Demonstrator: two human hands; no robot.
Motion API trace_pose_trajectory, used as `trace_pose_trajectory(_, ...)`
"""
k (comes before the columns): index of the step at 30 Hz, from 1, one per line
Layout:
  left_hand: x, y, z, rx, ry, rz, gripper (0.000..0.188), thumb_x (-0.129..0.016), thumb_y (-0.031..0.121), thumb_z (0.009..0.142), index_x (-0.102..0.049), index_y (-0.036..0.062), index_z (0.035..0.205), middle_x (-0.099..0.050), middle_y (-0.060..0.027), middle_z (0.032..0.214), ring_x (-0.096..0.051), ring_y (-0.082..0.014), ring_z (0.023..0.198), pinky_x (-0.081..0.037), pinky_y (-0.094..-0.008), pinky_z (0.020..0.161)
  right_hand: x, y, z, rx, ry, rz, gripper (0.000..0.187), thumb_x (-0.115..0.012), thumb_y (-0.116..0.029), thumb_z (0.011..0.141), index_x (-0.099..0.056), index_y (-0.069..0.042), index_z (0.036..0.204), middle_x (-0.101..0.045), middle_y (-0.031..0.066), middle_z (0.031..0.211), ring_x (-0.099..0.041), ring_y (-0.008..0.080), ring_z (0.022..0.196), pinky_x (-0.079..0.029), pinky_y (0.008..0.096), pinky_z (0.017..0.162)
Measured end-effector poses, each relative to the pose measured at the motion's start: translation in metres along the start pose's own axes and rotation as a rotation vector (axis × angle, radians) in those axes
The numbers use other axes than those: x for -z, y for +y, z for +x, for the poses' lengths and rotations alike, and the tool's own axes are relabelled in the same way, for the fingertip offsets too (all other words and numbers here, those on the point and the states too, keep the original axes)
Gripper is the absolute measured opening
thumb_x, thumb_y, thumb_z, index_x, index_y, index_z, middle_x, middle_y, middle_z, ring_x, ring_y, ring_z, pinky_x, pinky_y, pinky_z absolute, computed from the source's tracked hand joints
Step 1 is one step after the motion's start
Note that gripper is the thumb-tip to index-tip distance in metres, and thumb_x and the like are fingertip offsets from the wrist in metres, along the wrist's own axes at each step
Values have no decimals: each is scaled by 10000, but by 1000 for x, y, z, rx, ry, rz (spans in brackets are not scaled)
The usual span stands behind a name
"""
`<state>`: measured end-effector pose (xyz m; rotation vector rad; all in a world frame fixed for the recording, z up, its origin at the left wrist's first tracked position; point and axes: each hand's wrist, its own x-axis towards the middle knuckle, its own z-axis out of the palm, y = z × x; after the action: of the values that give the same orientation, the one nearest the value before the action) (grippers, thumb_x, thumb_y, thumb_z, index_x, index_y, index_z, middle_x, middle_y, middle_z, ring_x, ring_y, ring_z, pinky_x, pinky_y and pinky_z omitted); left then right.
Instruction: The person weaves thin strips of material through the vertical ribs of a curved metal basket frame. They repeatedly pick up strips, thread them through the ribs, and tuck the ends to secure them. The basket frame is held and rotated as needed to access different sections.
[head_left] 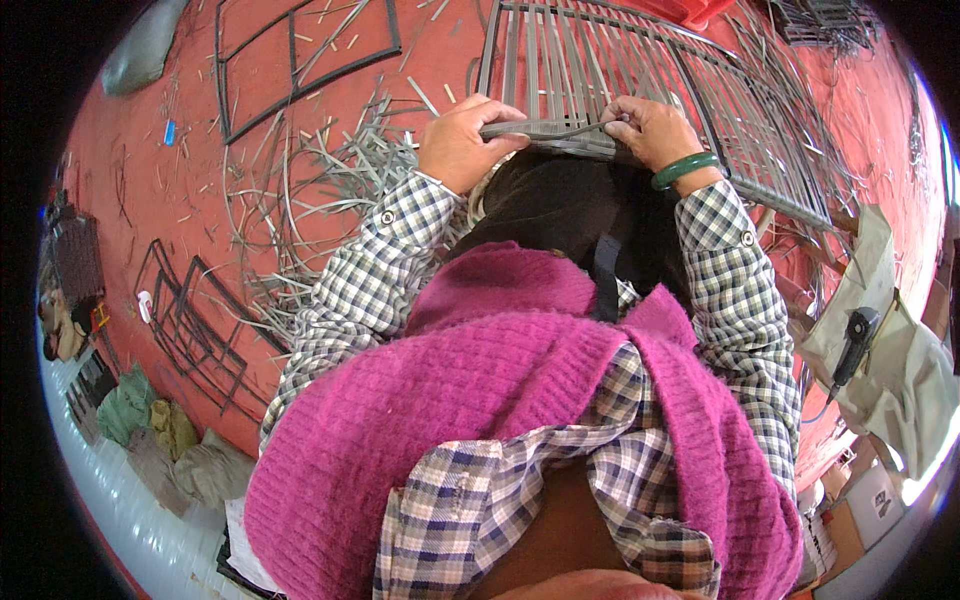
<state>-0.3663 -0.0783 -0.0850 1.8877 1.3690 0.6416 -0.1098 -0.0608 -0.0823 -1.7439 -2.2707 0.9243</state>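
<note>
A dark frame strung with long grey flat strips lies in front of my knees. My left hand is closed on grey strips at the frame's near edge, the thumb below and the fingers above. My right hand, with a green bangle on the wrist, pinches a thin dark strip at the same edge. That strip runs between my two hands. My lap and dark trousers hide what lies under the near edge.
Cut grey strips lie heaped on the red floor at the left. Bare dark frames lie farther left. More strips spread to the right. A black hand tool rests on beige cloth. Sacks sit lower left.
</note>
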Motion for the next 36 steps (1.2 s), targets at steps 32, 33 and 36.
trace_pose_trajectory(32,-3,-1,-1,-212,97,315,163,-665,247,787,-657,161,926,-585,-26,815,-616,-232,708,-475,-338,586,-47,-25,90,-371,9,357,528,-625,-254,831,-467,-42,1287,-657,157,973,-646,208,765,-526,318,621)
trace_pose_trajectory(33,-4,-1,0,-203,100,308,157,-666,246,786,-651,156,914,-584,-25,808,-615,-232,705,-473,-338,582,-40,-23,79,-406,9,543,515,-614,-246,844,-463,-26,1284,-661,144,947,-639,177,713,-519,291,589)
trace_pose_trajectory(36,-7,0,0,-176,131,320,147,-674,242,778,-618,132,857,-578,-24,780,-611,-231,688,-461,-340,567,-22,-28,36,-389,20,1135,265,-470,-144,934,-534,22,1131,-630,54,773,-521,82,539,-427,209,470)
